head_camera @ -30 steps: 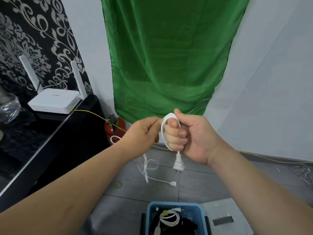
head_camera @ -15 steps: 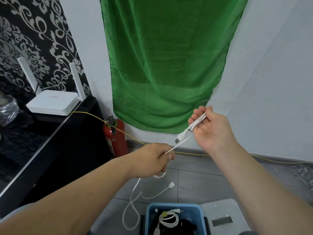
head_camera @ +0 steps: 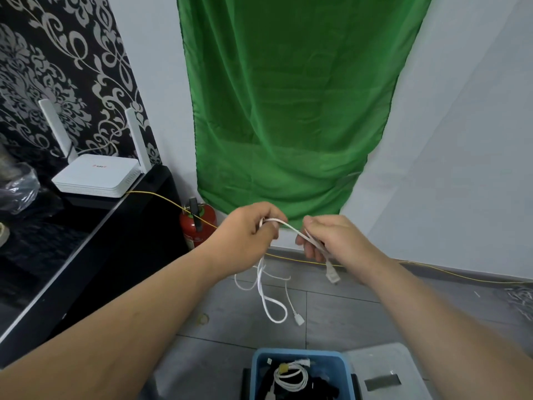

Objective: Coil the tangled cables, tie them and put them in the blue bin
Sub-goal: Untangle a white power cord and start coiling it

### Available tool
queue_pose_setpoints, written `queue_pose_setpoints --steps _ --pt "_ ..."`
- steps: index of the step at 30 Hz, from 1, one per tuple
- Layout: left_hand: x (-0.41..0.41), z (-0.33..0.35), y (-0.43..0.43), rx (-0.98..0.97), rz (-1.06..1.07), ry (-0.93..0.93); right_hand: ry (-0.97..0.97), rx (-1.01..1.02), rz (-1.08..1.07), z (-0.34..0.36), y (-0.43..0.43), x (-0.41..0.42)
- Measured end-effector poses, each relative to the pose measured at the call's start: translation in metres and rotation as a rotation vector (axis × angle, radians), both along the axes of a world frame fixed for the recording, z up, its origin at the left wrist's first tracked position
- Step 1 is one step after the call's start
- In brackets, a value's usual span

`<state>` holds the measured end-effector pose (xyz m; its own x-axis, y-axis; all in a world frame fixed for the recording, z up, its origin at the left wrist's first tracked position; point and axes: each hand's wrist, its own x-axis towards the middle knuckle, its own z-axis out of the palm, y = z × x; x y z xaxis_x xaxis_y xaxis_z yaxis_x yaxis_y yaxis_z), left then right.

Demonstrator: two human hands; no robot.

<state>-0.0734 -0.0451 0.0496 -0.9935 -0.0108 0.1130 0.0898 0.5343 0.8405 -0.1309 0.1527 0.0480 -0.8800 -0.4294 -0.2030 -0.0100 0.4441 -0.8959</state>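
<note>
White cable (head_camera: pixel 290 227) runs between your two hands, held well above the blue bin (head_camera: pixel 297 354). Your left hand (head_camera: pixel 248 228) curls its fingers round one bend of it. Your right hand (head_camera: pixel 334 236) pinches the other strands, with a plug (head_camera: pixel 333 275) hanging just below it. Loose loops (head_camera: pixel 271 307) dangle above the bin. Inside the bin lies a coiled cable (head_camera: pixel 291 376).

Two hands: left hand (head_camera: pixel 248 230), right hand (head_camera: pixel 334 239) — two white cables: held cable (head_camera: pixel 291 227), coiled cable (head_camera: pixel 291 377) — one blue bin (head_camera: pixel 297 353), one router (head_camera: pixel 95 177) far left, one fire extinguisher (head_camera: pixel 209 223).
</note>
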Motion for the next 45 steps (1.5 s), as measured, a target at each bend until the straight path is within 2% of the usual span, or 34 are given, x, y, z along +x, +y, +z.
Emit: queue_pose_setpoints --steps 3,7,9,12,16,18,21,28,30,31,33,36,41,45 --pt "-0.003 -0.004 -0.003 0.012 0.042 0.016 -0.126 -0.028 0.131 0.005 -0.004 0.007" --pt "-0.004 -0.014 -0.014 -0.241 -0.022 -0.007 -0.377 -0.220 0.211 0.016 -0.004 0.011" --pt "-0.005 -0.017 -0.019 -0.363 -0.081 -0.068 -0.472 -0.312 0.139 0.021 -0.002 0.009" --pt "-0.008 -0.024 -0.029 -0.404 -0.050 -0.223 -0.564 -0.539 -0.071 0.030 0.008 0.000" --pt "-0.004 -0.029 -0.033 -0.739 0.001 -0.387 -0.563 -0.724 -0.286 0.025 0.012 -0.009" --pt "0.000 -0.031 -0.027 -0.794 -0.075 -0.448 -0.554 -0.769 -0.338 0.021 0.005 -0.009" --pt "0.001 -0.035 -0.015 -0.678 -0.220 -0.498 -0.523 -0.803 -0.372 0.023 0.001 -0.009" --pt "0.004 -0.014 0.014 0.196 -0.101 -0.402 -0.575 -0.846 -0.339 0.030 0.004 -0.006" --pt "0.003 -0.009 0.017 0.360 -0.069 -0.315 -0.589 -0.862 -0.373 0.030 0.006 -0.007" --pt "0.001 -0.008 0.018 0.347 -0.055 -0.267 -0.595 -0.878 -0.390 0.030 0.008 -0.007" --pt "-0.002 -0.015 0.016 0.177 -0.045 -0.214 -0.625 -0.938 -0.408 0.029 0.010 -0.007" --pt "-0.001 -0.029 0.021 -0.064 -0.141 -0.274 -0.669 -1.040 -0.392 0.031 0.007 -0.005" --pt "0.007 -0.042 0.035 -0.197 -0.284 -0.424 -0.606 -1.209 -0.393 0.036 0.007 -0.010" --pt "0.015 -0.041 0.038 -0.300 -0.375 -0.430 -0.458 -1.090 -0.485 0.030 0.011 -0.019"
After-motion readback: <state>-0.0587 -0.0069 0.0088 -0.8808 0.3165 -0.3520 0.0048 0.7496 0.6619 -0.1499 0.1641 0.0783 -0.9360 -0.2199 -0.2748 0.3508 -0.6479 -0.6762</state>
